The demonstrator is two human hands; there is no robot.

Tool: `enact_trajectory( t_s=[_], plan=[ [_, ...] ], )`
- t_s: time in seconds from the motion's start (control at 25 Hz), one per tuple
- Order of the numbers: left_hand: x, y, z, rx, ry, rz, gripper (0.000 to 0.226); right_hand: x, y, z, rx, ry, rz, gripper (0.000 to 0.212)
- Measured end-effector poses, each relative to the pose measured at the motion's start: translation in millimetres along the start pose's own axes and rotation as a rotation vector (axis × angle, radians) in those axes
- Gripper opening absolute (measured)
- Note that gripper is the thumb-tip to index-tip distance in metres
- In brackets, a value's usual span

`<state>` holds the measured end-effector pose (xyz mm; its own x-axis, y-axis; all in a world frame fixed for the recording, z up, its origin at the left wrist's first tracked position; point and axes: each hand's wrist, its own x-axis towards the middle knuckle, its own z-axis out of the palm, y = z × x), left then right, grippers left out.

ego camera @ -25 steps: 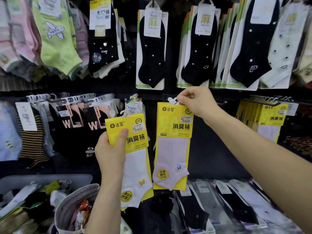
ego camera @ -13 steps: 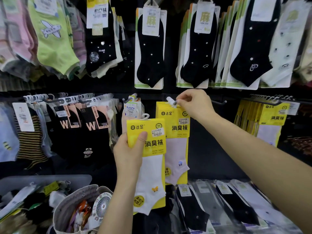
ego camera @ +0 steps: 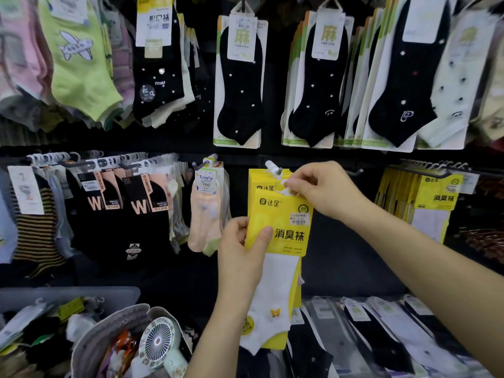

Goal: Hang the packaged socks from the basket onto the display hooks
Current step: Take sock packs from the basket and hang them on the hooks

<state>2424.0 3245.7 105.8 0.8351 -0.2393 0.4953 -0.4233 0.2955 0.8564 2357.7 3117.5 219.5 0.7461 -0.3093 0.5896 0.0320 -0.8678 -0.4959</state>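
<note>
A yellow-carded pack of white socks (ego camera: pixel 283 236) is held up in front of the middle display hook (ego camera: pixel 274 168). My left hand (ego camera: pixel 242 252) grips the pack's left edge, thumb across the yellow card. My right hand (ego camera: pixel 324 190) pinches the white plastic hanger tab at the pack's top, just below and right of the hook's tip. Behind it, other yellow packs (ego camera: pixel 261 184) hang on that hook, mostly hidden. A grey basket (ego camera: pixel 90 342) sits at bottom left.
Black and patterned socks hang in rows above. More yellow packs (ego camera: pixel 433 197) hang on a hook at right, a peach sock pack (ego camera: pixel 204 211) at left. A small hand fan (ego camera: pixel 158 342) lies in the basket. Bagged socks lie on the shelf (ego camera: pixel 381 331) below.
My left hand carried the white-sock pack rightward and up in front of the hung pack. My right hand left the hung pack's tab and took the new pack's tab.
</note>
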Motion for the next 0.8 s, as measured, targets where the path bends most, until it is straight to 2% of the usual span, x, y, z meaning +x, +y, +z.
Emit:
enact_trajectory(
  t_s=[0.12,0.36,0.48,0.6,0.72,0.8],
  plan=[
    [2,-5,-1,0.003,0.001,-0.021,0.012,16,3,-3,0.089,0.095,0.062,0.024],
    [6,-16,4,-0.039,0.069,-0.101,0.006,37,4,11,0.041,0.055,0.099,0.021],
    [9,-25,6,0.031,0.123,-0.11,0.01,40,10,18,0.076,0.105,0.131,0.016],
    [12,-40,5,-0.035,0.144,-0.249,0.013,32,22,28,0.07,0.195,0.125,0.011],
    [11,-52,7,-0.05,0.15,-0.377,0.019,14,43,41,0.177,0.27,0.205,0.032],
    [12,-47,9,0.083,0.197,-0.266,0.024,0,54,51,0.265,0.234,0.275,0.045]
  ],
)
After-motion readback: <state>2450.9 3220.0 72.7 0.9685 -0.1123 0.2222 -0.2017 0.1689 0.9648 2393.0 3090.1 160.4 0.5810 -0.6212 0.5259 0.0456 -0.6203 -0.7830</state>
